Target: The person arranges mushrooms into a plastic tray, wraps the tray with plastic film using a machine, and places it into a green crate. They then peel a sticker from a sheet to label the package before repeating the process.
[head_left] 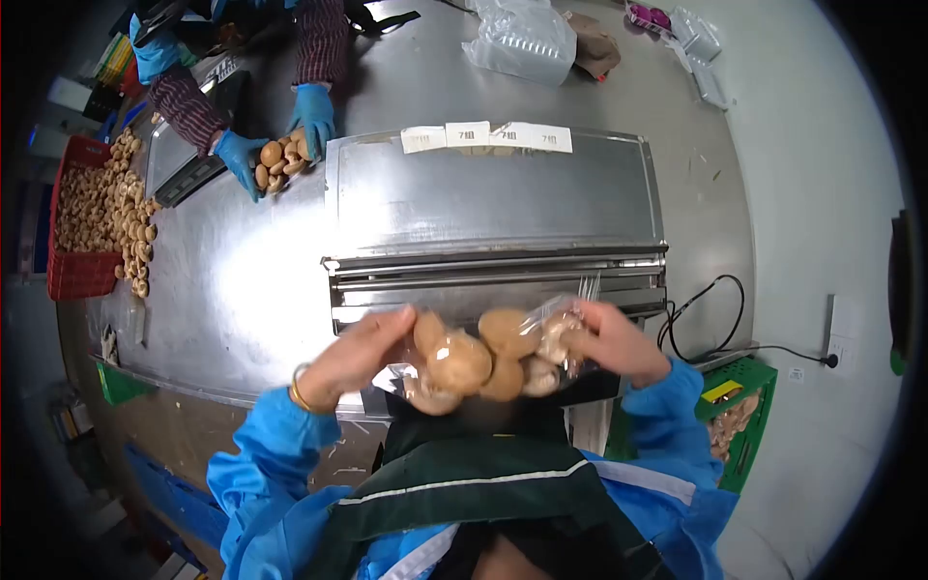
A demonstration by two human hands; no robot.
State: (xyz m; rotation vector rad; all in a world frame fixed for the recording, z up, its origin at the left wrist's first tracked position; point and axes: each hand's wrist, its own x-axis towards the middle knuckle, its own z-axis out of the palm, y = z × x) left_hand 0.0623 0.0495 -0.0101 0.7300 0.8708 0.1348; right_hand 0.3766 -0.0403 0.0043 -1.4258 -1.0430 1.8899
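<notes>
Now the left hand (pixel 353 356) and right hand (pixel 619 340) clamp the film-wrapped mushrooms (pixel 474 362) from both sides over the wrapper (pixel 493 203); wrapping seems underway, needing taut film.

Steel worktop (pixel 261 290) fills most of the frame, with a wrapping machine (pixel 493 193) in the middle and white labels (pixel 486 136) along its top edge. Upper left there's a red crate (pixel 72 275) heaped with loose mushrooms (pixel 106 208), and a co-worker's blue-gloved hands (pixel 314 116) cup a small pile (pixel 280 159). Clear plastic bags (pixel 522 39) sit up top, a green crate (pixel 749 387) is lower right, and a black cable (pixel 715 309) runs to a wall socket (pixel 829 361).
</notes>
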